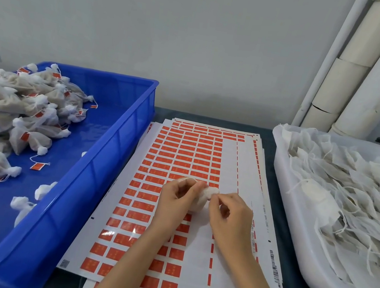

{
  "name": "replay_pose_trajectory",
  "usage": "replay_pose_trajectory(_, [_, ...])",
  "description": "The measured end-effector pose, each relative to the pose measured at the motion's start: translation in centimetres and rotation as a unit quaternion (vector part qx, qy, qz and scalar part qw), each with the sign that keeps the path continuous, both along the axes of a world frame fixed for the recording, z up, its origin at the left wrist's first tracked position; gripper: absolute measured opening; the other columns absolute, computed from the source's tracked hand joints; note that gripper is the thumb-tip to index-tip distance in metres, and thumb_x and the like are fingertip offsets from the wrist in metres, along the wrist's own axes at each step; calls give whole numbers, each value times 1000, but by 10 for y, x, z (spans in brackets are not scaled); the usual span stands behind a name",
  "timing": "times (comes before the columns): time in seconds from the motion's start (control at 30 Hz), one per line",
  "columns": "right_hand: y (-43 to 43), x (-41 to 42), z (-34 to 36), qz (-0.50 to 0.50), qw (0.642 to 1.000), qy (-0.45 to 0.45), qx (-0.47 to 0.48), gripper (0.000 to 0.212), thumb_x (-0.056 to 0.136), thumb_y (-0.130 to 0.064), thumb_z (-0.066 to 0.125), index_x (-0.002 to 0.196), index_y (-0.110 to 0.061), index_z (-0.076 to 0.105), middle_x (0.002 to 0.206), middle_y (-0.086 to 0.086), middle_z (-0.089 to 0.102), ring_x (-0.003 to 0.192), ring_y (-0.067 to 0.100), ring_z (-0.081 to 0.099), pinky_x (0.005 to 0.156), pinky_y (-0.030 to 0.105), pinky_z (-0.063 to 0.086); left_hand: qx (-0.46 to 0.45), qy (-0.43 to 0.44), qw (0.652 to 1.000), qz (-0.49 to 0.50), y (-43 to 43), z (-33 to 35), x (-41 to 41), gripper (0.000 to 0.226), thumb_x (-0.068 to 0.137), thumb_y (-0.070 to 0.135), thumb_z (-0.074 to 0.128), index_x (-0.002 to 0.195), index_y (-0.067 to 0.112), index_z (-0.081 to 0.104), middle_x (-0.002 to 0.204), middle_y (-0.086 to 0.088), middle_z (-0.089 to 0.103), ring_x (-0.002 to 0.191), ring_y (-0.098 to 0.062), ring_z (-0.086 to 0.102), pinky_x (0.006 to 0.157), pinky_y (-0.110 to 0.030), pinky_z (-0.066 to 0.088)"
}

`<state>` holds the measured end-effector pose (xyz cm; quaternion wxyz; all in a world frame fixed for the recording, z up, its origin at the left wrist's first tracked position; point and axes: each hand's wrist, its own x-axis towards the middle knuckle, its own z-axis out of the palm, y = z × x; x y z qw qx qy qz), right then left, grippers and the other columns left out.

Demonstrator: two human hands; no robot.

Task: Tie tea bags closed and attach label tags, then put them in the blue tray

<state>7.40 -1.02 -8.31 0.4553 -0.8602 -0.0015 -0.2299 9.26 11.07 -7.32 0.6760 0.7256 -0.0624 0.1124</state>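
A white mesh tea bag [205,196] hangs between both hands above the sheets of red label stickers [181,157]. My left hand [177,200] grips the bag's gathered top, with a loop of white string showing over its fingers. My right hand [230,213] pinches the bag's other side with thumb and forefinger. The blue tray [120,132] stands at the left, and a heap of tied tea bags with red tags [11,109] fills its far left part.
A white tub [294,236] at the right holds several untied flat tea bags with loose strings [356,194]. Stacked sticker sheets cover the dark table between tray and tub. White pipes [362,67] run down the wall at the back right.
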Motion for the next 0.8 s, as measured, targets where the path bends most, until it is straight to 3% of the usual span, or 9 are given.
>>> replay_pose_trajectory(0.23, [-7, 2, 2, -1, 1000, 22, 11, 6, 86, -24, 69, 81, -21, 72, 76, -10, 65, 66, 5, 59, 60, 3, 42, 10, -3, 999, -31, 0, 2, -1, 10, 90, 23, 63, 84, 21, 71, 77, 14, 68, 81, -3, 63, 67, -9, 48])
replay_pose_trajectory(0.47, [-10, 1, 3, 2, 1000, 7, 6, 5, 83, -23, 72, 81, -20, 74, 79, -8, 68, 68, 6, 60, 65, 7, 43, 6, -3, 998, -61, 3, 4, -2, 11, 90, 22, 63, 87, 21, 74, 81, 9, 71, 81, -6, 64, 70, -11, 49])
replay_pose_trajectory(0.63, [-7, -3, 4, 19, 997, -70, -3, 13, 78, -13, 75, 91, -12, 76, 86, -5, 69, 71, 2, 60, 64, 5, 48, -18, 3, 999, -42, 3, 3, -1, 8, 88, 18, 66, 93, 21, 73, 84, 15, 72, 85, -4, 66, 70, -12, 51])
replay_pose_trajectory(0.8, [-5, -8, 9, 48, 990, -130, -2, 25, 77, -22, 68, 95, -7, 76, 89, -5, 67, 77, 1, 61, 73, 5, 49, -42, 13, 998, -33, 4, 5, 0, 11, 89, 18, 66, 91, 26, 72, 83, 16, 72, 84, -2, 66, 68, -12, 51])
